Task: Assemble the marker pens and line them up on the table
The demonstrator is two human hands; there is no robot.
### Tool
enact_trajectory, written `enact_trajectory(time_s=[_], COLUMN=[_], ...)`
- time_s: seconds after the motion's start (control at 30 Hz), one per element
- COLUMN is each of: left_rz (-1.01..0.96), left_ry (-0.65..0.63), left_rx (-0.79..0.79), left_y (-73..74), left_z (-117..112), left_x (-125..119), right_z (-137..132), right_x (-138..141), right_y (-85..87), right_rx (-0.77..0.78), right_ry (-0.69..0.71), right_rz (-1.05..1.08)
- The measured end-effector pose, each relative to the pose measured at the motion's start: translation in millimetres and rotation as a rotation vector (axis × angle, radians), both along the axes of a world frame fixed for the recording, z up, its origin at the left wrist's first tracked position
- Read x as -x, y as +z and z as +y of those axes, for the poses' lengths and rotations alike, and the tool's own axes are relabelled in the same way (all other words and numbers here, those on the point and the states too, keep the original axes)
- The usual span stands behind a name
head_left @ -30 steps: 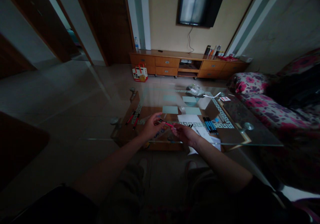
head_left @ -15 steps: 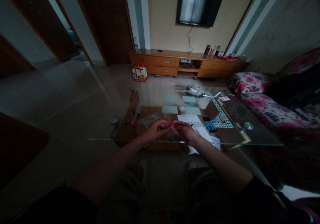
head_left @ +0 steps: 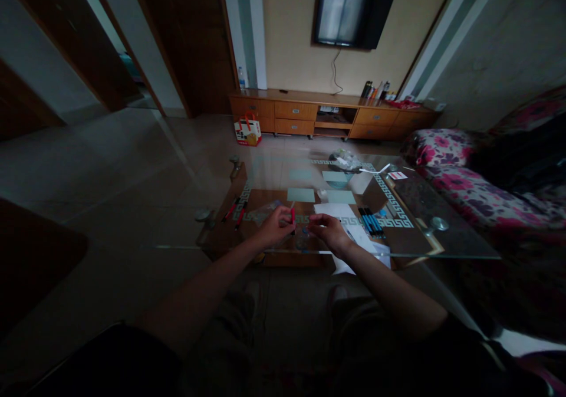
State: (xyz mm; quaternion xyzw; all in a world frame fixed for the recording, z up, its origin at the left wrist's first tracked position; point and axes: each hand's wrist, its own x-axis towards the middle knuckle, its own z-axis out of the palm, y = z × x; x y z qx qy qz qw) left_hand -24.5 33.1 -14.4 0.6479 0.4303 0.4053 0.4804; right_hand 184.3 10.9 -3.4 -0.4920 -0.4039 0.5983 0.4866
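Observation:
My left hand (head_left: 276, 227) is closed round a red pen (head_left: 292, 215), which stands nearly upright at its fingertips above the glass table (head_left: 460, 240). To its right, my right hand (head_left: 329, 232) hovers apart from the pen, with fingers curved and a gap between thumb and forefinger. Nothing can be made out in it. Below and between the hands lies a small clear object with a bluish spot (head_left: 304, 235), too dim to name. White paper sheets (head_left: 338, 210) lie under and beyond my right hand.
Blue-and-black pens (head_left: 371, 221) lie in a row at right, red-and-black pens (head_left: 239, 213) at left. A clear plastic bag (head_left: 345, 160) and a card (head_left: 397, 175) lie farther back. Beyond stand a paper bag (head_left: 247, 131) and a wooden cabinet (head_left: 294, 111). A flowered sofa (head_left: 460, 179) is at right.
The red pen has turned from slanted to nearly upright and shifted slightly left in my left hand. My right hand has come away from it, a little to the right.

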Motion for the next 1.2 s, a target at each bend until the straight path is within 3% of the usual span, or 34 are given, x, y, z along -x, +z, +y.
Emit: enact_trajectory(time_s=[0.17, 0.4, 0.7, 0.83, 1.0, 1.2], left_rz=[0.044, 0.093, 0.151, 0.197, 0.229, 0.229], left_ry=[-0.043, -0.01, 0.046, 0.084, 0.078, 0.035], left_rx=[0.025, -0.013, -0.048, -0.066, -0.096, -0.094], left_y=[5.3, -10.1, -15.4, -23.8, -32.0, -35.5], left_z=[-2, 10, 19, 25, 32, 38], left_x=[-14, -34, -57, -65, -70, -81], right_z=[0, 7, 11, 12, 16, 21], right_x=[-6, -17, -41, -47, -51, -49], right_y=[-0.3, -2.5, 9.9, 13.6, 20.7, 14.9], right_rx=[-0.037, -0.156, -0.189, -0.33, -0.558, -0.577], right_ry=[0.019, -0.013, -0.076, -0.082, 0.126, 0.311], right_rz=[-0.038, -0.218, -0.359, -0.541, -0.951, -1.31])
